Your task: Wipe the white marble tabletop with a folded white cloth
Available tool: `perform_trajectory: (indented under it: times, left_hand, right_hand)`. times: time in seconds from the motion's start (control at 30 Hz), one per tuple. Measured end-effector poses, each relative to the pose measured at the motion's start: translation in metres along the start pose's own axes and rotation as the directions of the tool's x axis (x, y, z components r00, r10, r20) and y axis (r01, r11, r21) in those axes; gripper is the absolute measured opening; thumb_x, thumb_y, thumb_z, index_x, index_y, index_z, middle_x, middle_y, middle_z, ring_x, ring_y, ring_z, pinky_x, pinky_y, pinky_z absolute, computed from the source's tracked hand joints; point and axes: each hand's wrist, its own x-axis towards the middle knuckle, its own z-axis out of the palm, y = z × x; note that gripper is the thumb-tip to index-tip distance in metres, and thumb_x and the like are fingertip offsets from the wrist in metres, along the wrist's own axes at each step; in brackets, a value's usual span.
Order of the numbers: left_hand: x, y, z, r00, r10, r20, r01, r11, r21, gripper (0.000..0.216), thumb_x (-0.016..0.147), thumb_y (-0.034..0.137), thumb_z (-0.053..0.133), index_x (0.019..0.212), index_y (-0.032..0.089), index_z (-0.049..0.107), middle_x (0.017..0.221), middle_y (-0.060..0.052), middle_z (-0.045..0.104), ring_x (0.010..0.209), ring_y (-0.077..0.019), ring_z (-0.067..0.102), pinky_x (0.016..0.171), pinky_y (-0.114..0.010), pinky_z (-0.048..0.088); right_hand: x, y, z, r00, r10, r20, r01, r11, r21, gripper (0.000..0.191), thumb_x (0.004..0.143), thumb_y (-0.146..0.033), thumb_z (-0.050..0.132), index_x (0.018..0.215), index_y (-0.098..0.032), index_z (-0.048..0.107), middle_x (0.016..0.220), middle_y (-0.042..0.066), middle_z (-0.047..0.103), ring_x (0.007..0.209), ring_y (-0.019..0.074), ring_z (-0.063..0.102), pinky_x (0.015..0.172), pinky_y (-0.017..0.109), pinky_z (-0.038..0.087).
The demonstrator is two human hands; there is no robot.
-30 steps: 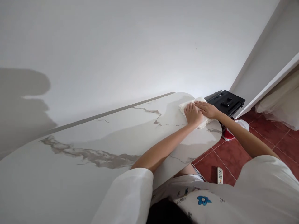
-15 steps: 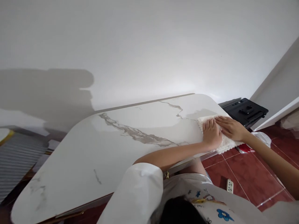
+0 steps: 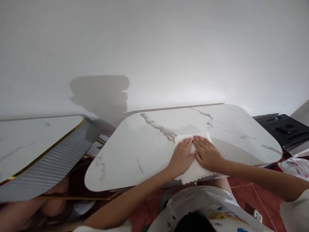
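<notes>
A white cloth [image 3: 193,174] with a scalloped edge lies spread on a white marble-patterned tabletop [image 3: 120,158], near its front middle, and part of it hangs over the front edge. My left hand [image 3: 180,159] presses flat on the left part of the cloth, fingers stretched forward. Beside it, my right hand [image 3: 208,154] lies flat on the same cloth, its fingers also stretched out. The two hands almost touch at the fingertips and thumbs. Neither hand is wrapped round anything.
A second marble-topped piece with a gold rim and ribbed grey side [image 3: 70,158] stands at the left. Another person's legs [image 3: 51,203] show below it. To the right are a black case-like object [image 3: 285,129], a plastic bag [image 3: 295,166] and a power strip [image 3: 257,215]. A wall [image 3: 169,64] runs behind.
Both hands and the cloth have moved left from the table's right end to its middle. My view has turned left, bringing more of the second piece into sight.
</notes>
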Motion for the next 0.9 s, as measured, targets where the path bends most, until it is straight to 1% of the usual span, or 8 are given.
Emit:
perform_trajectory:
  times: [0.1,0.17,0.3,0.37,0.47,0.63,0.73,0.9]
  left_hand:
    - [-0.027,-0.040,-0.020,0.988,-0.087,-0.124,0.094,0.994,0.048,0.054,0.081,0.026,0.035,0.134,0.020,0.045,0.143,-0.005,0.042,0.133,-0.0188,0.036,0.113,-0.040,0.024]
    - [-0.046,-0.067,-0.030,0.960,-0.163,-0.229,0.187,0.978,0.088,0.052,0.082,0.025,0.034,0.131,0.021,0.048,0.139,-0.005,0.047,0.131,-0.0194,0.040,0.112,-0.042,0.026]
    - [-0.083,-0.127,-0.046,0.843,-0.284,-0.456,0.381,0.915,0.135,0.050,0.085,0.026,0.028,0.127,0.018,0.052,0.135,-0.008,0.051,0.129,-0.0223,0.042,0.110,-0.048,0.029]
    - [-0.095,-0.159,-0.058,0.816,-0.276,-0.508,0.379,0.919,0.109,0.050,0.086,0.029,0.026,0.126,0.016,0.053,0.134,-0.008,0.052,0.128,-0.0213,0.043,0.110,-0.044,0.032]
    - [-0.100,-0.204,-0.082,0.816,-0.236,-0.528,0.316,0.946,0.065,0.050,0.084,0.032,0.028,0.122,0.015,0.055,0.131,-0.008,0.055,0.124,-0.0185,0.047,0.109,-0.036,0.033]
    - [-0.078,-0.252,-0.119,0.793,-0.253,-0.554,0.329,0.944,0.040,0.049,0.078,0.029,0.031,0.117,0.016,0.058,0.128,-0.006,0.057,0.119,-0.0187,0.051,0.107,-0.034,0.036]
    - [-0.058,-0.270,-0.132,0.785,-0.245,-0.570,0.330,0.943,0.049,0.049,0.077,0.026,0.032,0.117,0.015,0.058,0.126,-0.006,0.059,0.117,-0.0197,0.052,0.106,-0.034,0.037]
    - [-0.019,-0.295,-0.147,0.801,-0.219,-0.557,0.351,0.926,0.140,0.047,0.078,0.021,0.032,0.116,0.016,0.058,0.126,-0.006,0.059,0.118,-0.0188,0.050,0.107,-0.034,0.033]
  right_hand:
    - [0.034,-0.048,0.019,0.998,-0.061,-0.003,0.061,0.993,0.099,0.056,0.084,-0.023,0.041,0.136,-0.004,0.043,0.142,0.019,0.039,0.133,0.0297,0.033,0.109,0.048,0.028]
    - [0.057,-0.080,0.031,0.992,-0.125,0.009,0.122,0.981,0.149,0.057,0.083,-0.023,0.041,0.136,0.000,0.042,0.142,0.021,0.038,0.133,0.0309,0.032,0.110,0.047,0.026]
    - [0.102,-0.142,0.054,0.969,-0.244,0.026,0.233,0.949,0.213,0.058,0.084,-0.023,0.040,0.134,0.005,0.041,0.141,0.023,0.038,0.134,0.0308,0.031,0.111,0.044,0.024]
    - [0.124,-0.168,0.065,0.963,-0.269,0.023,0.257,0.941,0.222,0.056,0.085,-0.023,0.040,0.134,0.003,0.042,0.142,0.022,0.039,0.134,0.0297,0.031,0.111,0.043,0.023]
    - [0.159,-0.197,0.082,0.965,-0.260,0.023,0.249,0.944,0.218,0.054,0.088,-0.025,0.037,0.135,0.001,0.042,0.142,0.020,0.039,0.133,0.0302,0.031,0.110,0.044,0.023]
    - [0.221,-0.214,0.106,0.972,-0.234,-0.004,0.228,0.943,0.242,0.052,0.092,-0.025,0.036,0.133,0.005,0.042,0.140,0.024,0.040,0.132,0.0303,0.033,0.109,0.043,0.023]
    - [0.254,-0.210,0.116,0.971,-0.239,-0.013,0.235,0.941,0.245,0.048,0.092,-0.025,0.036,0.132,0.001,0.044,0.139,0.021,0.042,0.131,0.0281,0.034,0.108,0.041,0.023]
    - [0.300,-0.194,0.128,0.976,-0.217,-0.010,0.214,0.950,0.226,0.047,0.092,-0.025,0.036,0.131,0.002,0.044,0.139,0.020,0.043,0.130,0.0271,0.034,0.108,0.038,0.022]
